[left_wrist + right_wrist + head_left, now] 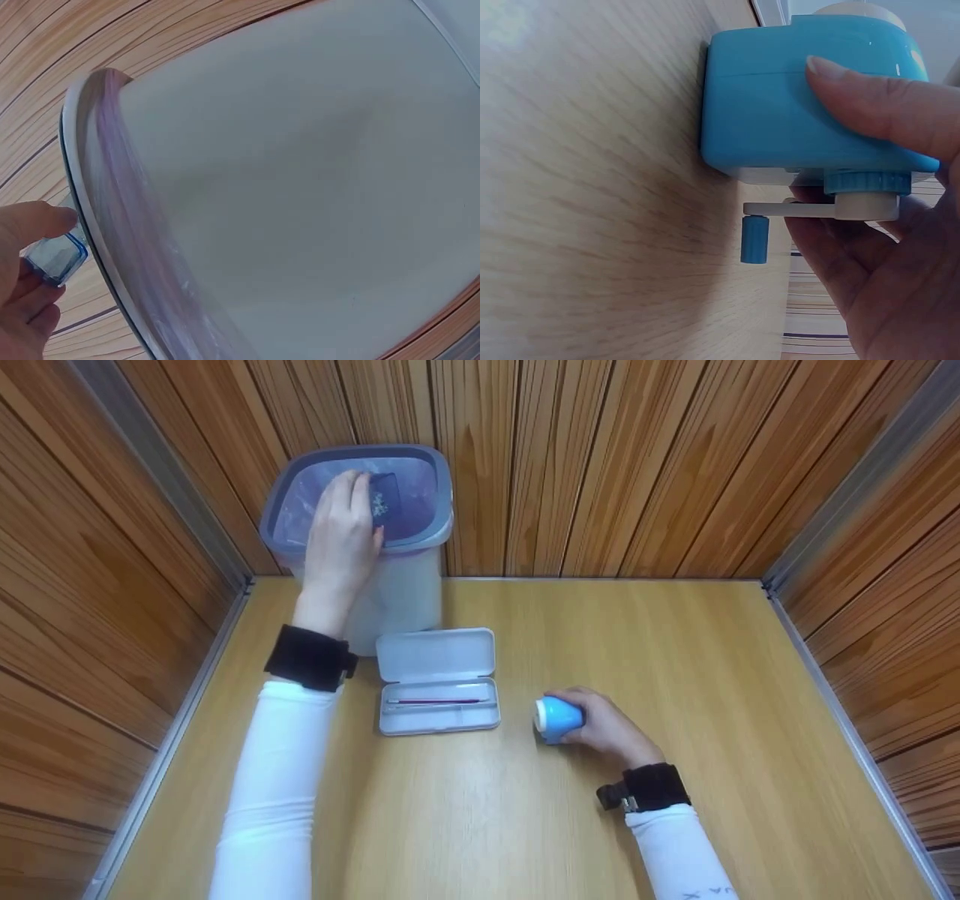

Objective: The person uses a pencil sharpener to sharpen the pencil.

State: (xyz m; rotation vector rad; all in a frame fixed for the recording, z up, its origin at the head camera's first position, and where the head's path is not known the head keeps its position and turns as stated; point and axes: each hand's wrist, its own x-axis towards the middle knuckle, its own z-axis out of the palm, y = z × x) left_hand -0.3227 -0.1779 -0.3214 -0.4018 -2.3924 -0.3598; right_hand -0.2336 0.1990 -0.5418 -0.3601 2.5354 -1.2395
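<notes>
My left hand (341, 532) pinches a small clear plastic shavings drawer (384, 499) over the mouth of a lined trash bin (442, 480). Bits of pale shavings show in the drawer, which is tilted. In the left wrist view, thumb and fingers grip the drawer (56, 259) just past the bin's rim. Lower right, my right hand (611, 727) holds a blue hand-crank pencil sharpener (561, 718) on the table. The right wrist view shows the thumb across the sharpener's body (765, 112), with its crank handle (754, 240) sticking out below.
An open pencil case (435, 656) lies in front of the bin, with a thin dark reddish pencil (435, 702) inside. Wood-panelled walls (555, 472) enclose the back and sides of the wooden table (465, 810).
</notes>
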